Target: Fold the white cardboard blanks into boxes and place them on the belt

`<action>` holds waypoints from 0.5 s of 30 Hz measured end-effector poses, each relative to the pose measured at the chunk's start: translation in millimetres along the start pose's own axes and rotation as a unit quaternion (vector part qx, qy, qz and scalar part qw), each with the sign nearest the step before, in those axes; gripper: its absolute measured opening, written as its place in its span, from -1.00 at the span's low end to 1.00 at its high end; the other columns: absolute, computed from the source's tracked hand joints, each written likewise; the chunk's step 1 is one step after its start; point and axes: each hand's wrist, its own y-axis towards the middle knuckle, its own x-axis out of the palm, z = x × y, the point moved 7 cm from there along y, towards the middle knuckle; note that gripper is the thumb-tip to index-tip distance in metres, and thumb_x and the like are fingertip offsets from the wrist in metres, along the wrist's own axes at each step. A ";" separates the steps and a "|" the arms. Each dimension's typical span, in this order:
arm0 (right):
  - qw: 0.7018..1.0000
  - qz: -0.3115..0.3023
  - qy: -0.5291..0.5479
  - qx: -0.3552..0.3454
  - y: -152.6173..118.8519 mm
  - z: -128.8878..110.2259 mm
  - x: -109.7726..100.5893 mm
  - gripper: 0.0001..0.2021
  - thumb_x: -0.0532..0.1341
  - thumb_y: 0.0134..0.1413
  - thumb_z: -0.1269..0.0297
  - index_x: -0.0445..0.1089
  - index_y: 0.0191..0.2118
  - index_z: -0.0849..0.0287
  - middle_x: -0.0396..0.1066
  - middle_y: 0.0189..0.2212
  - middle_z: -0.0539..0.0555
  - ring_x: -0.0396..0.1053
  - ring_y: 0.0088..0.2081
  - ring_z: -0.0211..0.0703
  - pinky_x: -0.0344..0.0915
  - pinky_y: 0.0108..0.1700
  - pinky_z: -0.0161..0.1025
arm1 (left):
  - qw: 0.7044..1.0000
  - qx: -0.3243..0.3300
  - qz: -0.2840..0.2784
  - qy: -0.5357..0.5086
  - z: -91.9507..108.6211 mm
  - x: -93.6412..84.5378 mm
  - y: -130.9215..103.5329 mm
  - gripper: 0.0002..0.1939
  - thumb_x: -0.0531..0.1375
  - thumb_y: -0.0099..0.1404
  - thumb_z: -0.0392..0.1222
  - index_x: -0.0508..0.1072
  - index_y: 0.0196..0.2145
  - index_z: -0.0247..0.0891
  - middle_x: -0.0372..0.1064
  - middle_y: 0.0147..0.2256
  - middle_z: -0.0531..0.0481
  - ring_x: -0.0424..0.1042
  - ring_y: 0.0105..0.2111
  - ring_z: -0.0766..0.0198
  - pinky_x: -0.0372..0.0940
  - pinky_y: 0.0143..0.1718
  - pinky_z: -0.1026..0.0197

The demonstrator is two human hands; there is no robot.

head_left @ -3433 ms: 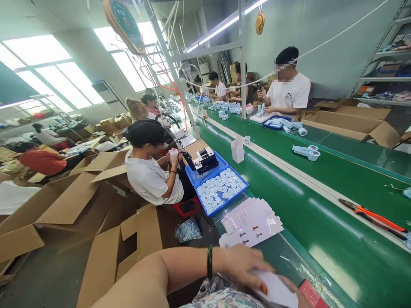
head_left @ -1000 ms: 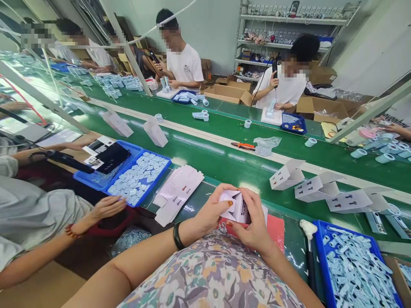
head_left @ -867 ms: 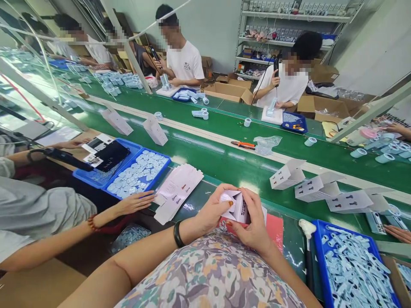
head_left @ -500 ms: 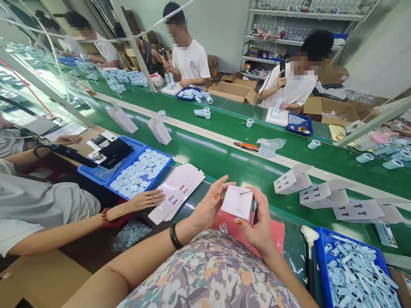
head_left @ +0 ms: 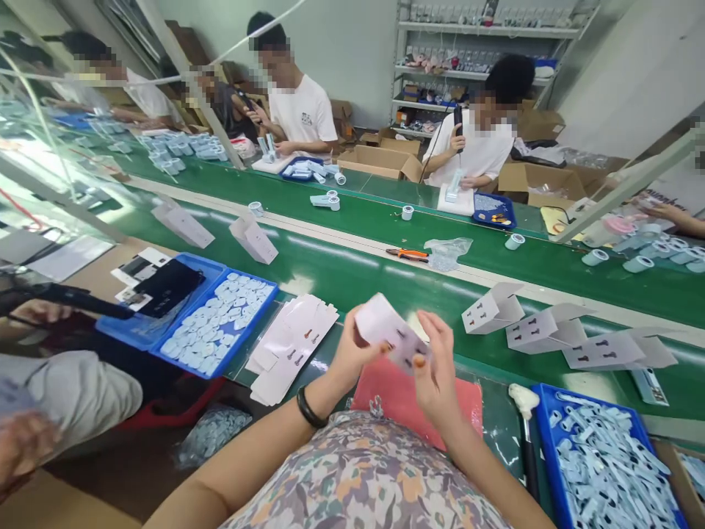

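Observation:
Over the red mat [head_left: 360, 393], a small white cardboard box [head_left: 385, 327] with printed pictures on its side lies tilted between my hands. My left hand [head_left: 349, 353] is closed around its left end, thumb across the printed face. At the box's right end is my right hand [head_left: 438, 367], its thumb near the lower corner and its fingers raised behind; they are slightly blurred, and the box's far side is hidden. A stack of flat white box blanks [head_left: 294, 338] lies left of my left hand.
Folded white boxes [head_left: 545, 327] stand on the green conveyor [head_left: 341, 257]. Right of me are a mallet [head_left: 526, 426] and a blue tray [head_left: 543, 433] of light-blue parts. Another blue tray [head_left: 220, 323] sits left. Orange-handled pliers [head_left: 407, 254] lie ahead. Co-workers sit across.
The box has been turned so its printed side faces me, and my left hand has closed around it. The neighbour's hand has left the flat blanks. The view has shifted slightly.

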 end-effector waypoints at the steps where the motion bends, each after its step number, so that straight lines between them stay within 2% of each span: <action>1: 0.999 0.022 0.018 0.023 -7.5 6.3 0.6 -0.49 0.13 0.40 -0.11 0.35 0.30 0.00 0.29 0.23 0.25 0.30 0.26 0.14 0.31 0.26 0.19 | 0.997 -0.022 0.043 -0.066 -4.8 -6.6 9.7 -0.38 0.58 -0.07 -0.22 0.51 -0.04 -0.21 0.53 -0.11 -0.05 0.52 -0.08 0.11 0.43 0.02 0.09; 3: 0.989 0.041 0.083 0.114 -22.2 29.0 11.5 -0.54 0.22 0.35 -0.05 0.39 0.23 0.04 0.39 0.15 0.26 0.42 0.14 0.09 0.40 0.18 0.13 | 0.974 -0.084 0.103 -0.184 -20.7 -11.7 24.5 -0.57 0.53 0.04 -0.15 0.52 -0.16 -0.24 0.55 -0.22 -0.01 0.54 -0.18 0.15 0.48 -0.03 0.05; 4: 0.976 0.046 0.124 0.172 -27.9 43.6 20.0 -0.52 0.26 0.31 -0.06 0.38 0.22 0.06 0.43 0.12 0.26 0.47 0.08 0.07 0.44 0.13 0.10 | 0.961 -0.118 0.115 -0.221 -30.5 -9.7 28.6 -0.62 0.50 0.09 -0.12 0.52 -0.18 -0.24 0.56 -0.24 -0.02 0.55 -0.19 0.14 0.49 -0.03 0.02; 6: 0.940 0.074 0.202 0.264 -31.8 70.9 34.6 -0.36 0.35 0.18 -0.11 0.31 0.26 0.09 0.46 0.12 0.28 0.49 0.08 0.08 0.46 0.11 0.09 | 0.947 -0.165 0.109 -0.254 -51.0 0.5 30.1 -0.68 0.47 0.15 -0.13 0.53 -0.18 -0.24 0.59 -0.21 -0.04 0.56 -0.16 0.13 0.49 -0.01 0.00; 7: 0.923 0.105 0.234 0.286 -29.1 82.1 37.4 -0.28 0.38 0.11 -0.13 0.27 0.29 0.10 0.45 0.15 0.29 0.47 0.12 0.10 0.44 0.14 0.09 | 0.945 -0.177 0.095 -0.257 -61.5 7.5 28.5 -0.68 0.46 0.15 -0.15 0.54 -0.16 -0.23 0.60 -0.19 -0.04 0.56 -0.14 0.14 0.48 0.02 0.02; 10: 0.891 0.201 0.282 0.292 -7.2 108.4 30.8 -0.24 0.39 0.08 -0.11 0.21 0.31 0.09 0.44 0.18 0.26 0.42 0.21 0.06 0.35 0.26 0.07 | 0.949 -0.206 0.042 -0.235 -93.7 28.6 20.8 -0.62 0.48 0.14 -0.15 0.54 -0.11 -0.20 0.60 -0.08 -0.05 0.55 -0.03 0.13 0.42 0.11 0.04; 12: 0.889 0.229 0.272 0.288 12.2 126.3 20.1 -0.24 0.37 0.11 -0.06 0.17 0.34 0.11 0.46 0.16 0.26 0.44 0.18 0.04 0.34 0.26 0.07 | 0.949 -0.257 0.007 -0.183 -113.3 34.8 17.9 -0.50 0.49 0.13 -0.07 0.50 -0.01 -0.17 0.56 0.02 -0.12 0.51 0.07 0.03 0.40 0.13 -0.05; 14: 0.903 0.244 0.228 0.270 32.3 147.2 4.5 -0.13 0.38 0.07 0.00 0.06 0.41 0.14 0.45 0.16 0.29 0.46 0.16 0.05 0.36 0.25 0.07 | 0.951 -0.298 -0.002 -0.088 -122.5 21.7 22.0 -0.32 0.49 0.11 -0.01 0.39 0.13 -0.10 0.50 0.09 -0.19 0.48 0.12 -0.06 0.39 0.12 -0.16; 15: 0.914 0.252 0.190 0.254 41.7 158.7 -5.2 -0.06 0.38 0.04 0.02 -0.02 0.45 0.15 0.43 0.19 0.31 0.46 0.17 0.05 0.35 0.26 0.07 | 0.956 -0.293 0.004 -0.019 -120.0 6.1 28.0 -0.23 0.49 0.10 0.02 0.31 0.20 -0.06 0.47 0.12 -0.21 0.47 0.14 -0.08 0.38 0.13 -0.19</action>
